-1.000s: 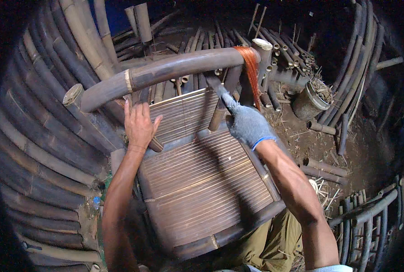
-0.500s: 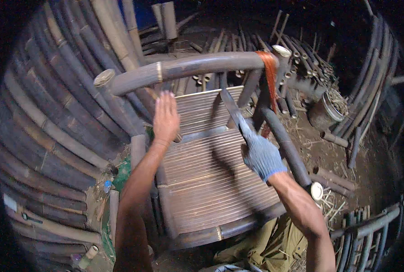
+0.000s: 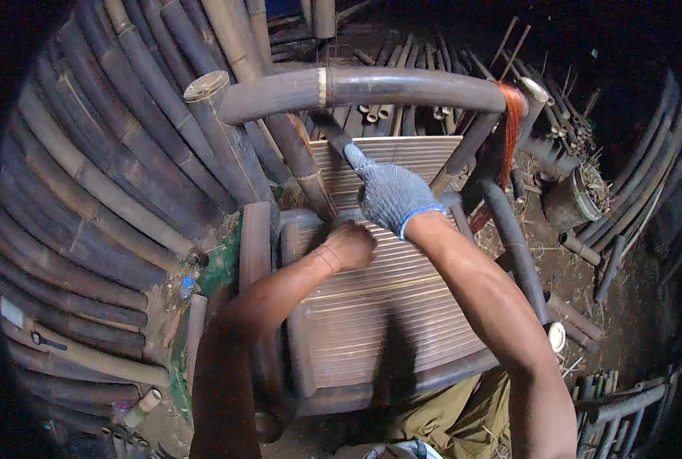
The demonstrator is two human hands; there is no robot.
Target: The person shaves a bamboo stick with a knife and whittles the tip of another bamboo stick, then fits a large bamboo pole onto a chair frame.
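A bamboo chair (image 3: 410, 86) stands in front of me, with a thick curved pole as its top rail. Split-bamboo slats form its seat (image 3: 349, 314) and its backrest (image 3: 425, 153). My right hand (image 3: 398, 197), in a grey knitted glove, is closed on a dark-bladed knife (image 3: 332, 131). The blade points up and left, near the upper left corner of the backrest slats, under the rail. Bare and with its fingers curled, my left hand (image 3: 354, 246) is low over the back of the seat, just below the glove. Whatever it holds, if anything, is hidden.
Orange strips (image 3: 514, 115) hang from the rail's right end. Dark bamboo poles (image 3: 88, 206) line the left side. A bucket of shavings (image 3: 574, 199) stands at right, with cut bamboo pieces (image 3: 574, 314) on the ground. Tan cloth (image 3: 448, 413) lies below the seat.
My left hand has dropped from beside the backrest to the seat and curled its fingers. My right hand has carried the knife leftward and up. The view has shifted slightly.
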